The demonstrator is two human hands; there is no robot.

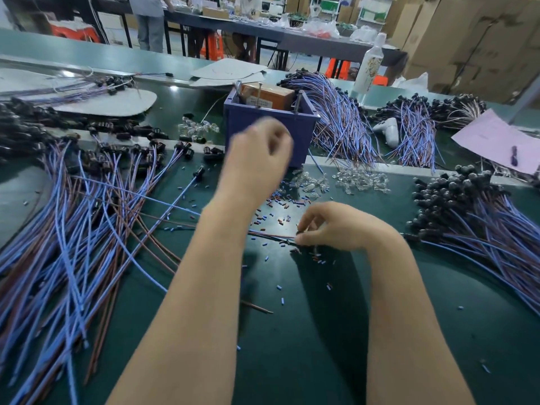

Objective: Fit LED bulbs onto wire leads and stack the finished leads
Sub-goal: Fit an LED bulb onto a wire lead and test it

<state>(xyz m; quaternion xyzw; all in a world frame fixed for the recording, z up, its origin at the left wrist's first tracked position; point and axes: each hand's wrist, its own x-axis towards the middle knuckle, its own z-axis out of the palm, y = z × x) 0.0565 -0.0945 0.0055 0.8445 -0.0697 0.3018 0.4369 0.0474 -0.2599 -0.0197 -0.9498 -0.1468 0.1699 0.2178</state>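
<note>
A: Head view, entry one: the piece in hand?
B: One wire lead [271, 235], lying low over the green mat [321, 331], long axis left to right. The right hand [336, 226] pinches its right end, thumb and fingers closed narrowly on it.
A: Entry two?
B: The left hand [257, 159], raised on the far side of the lead, in front of the blue bin [268, 127]. Its fingers are curled and blurred, and I cannot tell whether they hold anything.
A: Stock?
B: Clear LED bulbs [362, 179] in a loose heap, far of the pinch and slightly right. Bare leads [73, 229] are fanned at left. Finished leads [467, 206] are heaped just right of the right wrist.
A: Judgement?
B: The right hand is nearer the bulbs but occupied. A bulb must likely come nearward to the pinched end, in line with the lead.
</note>
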